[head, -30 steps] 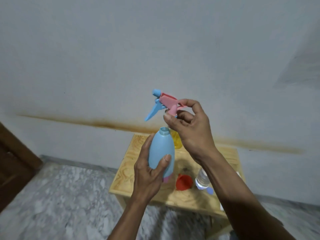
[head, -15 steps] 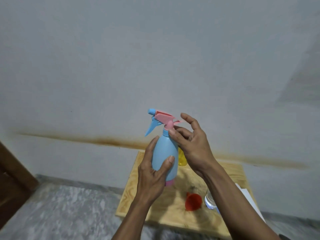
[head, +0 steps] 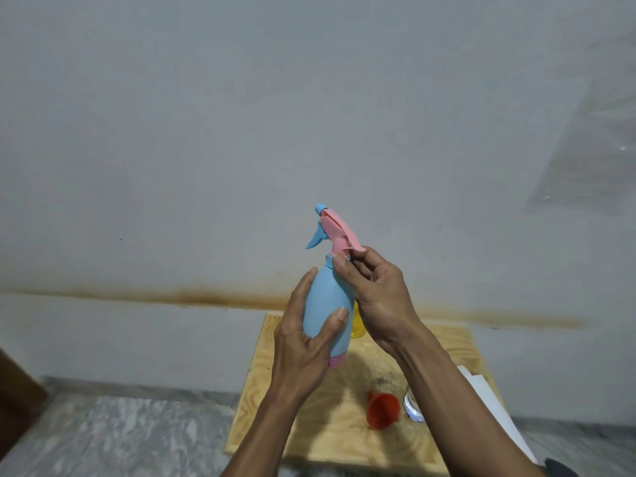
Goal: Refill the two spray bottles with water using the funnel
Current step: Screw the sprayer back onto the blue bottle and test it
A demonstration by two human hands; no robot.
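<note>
Left hand (head: 303,342) grips pale-blue plastic spray bottle (head: 327,304) upright; right hand (head: 375,290) pinches collar under pink-and-blue trigger head (head: 335,232) at 12 o'clock: seat square, twist snug.

Left hand (head: 304,342) raised in front of chest, palm turned right, fingers behind blue spray bottle (head: 327,311), thumb curled across its front, gripping body. Left forearm rose from bottom centre, angled up and right. Right hand (head: 377,297) higher, just right of left, back toward camera, fingers bent, fingertips (head: 340,261) pinching at bottle collar under pink spray head (head: 339,234). Right forearm ran down toward lower right corner.
</note>
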